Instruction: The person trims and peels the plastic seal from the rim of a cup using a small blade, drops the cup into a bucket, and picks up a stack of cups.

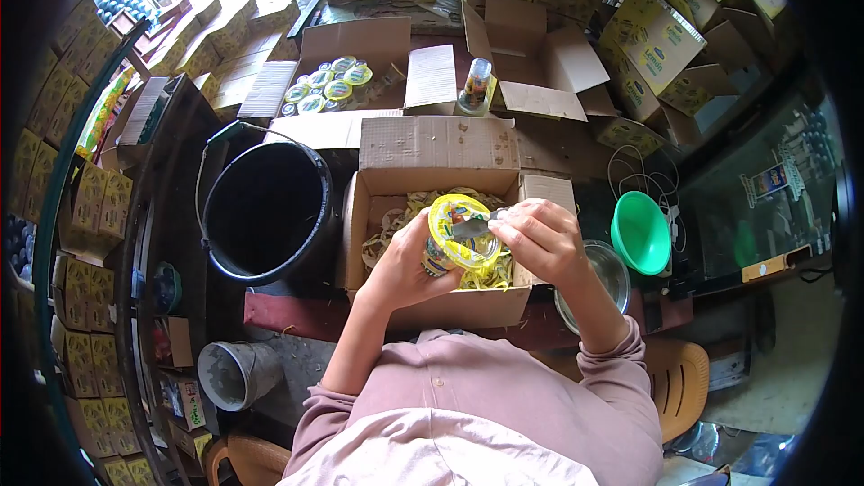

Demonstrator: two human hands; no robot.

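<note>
A clear plastic cup [436, 256] with a yellow printed film [444, 213] around its rim is tilted over an open cardboard box [439, 143]. My left hand [405, 263] is wrapped round the cup's side. In my right hand [543, 238] is a small metal blade [470, 229], pinched between the fingers, its flat end at the cup's top. Yellow film strips [486, 277] lie in the box below the cup.
A black bucket [264, 211] stands left of the box, a green bowl [642, 232] and a glass bowl [610, 275] to the right. Behind are a box of sealed cups [326, 85], stacked clear cups [477, 83] and an open carton [540, 94]. A grey bucket [236, 376] stands lower left.
</note>
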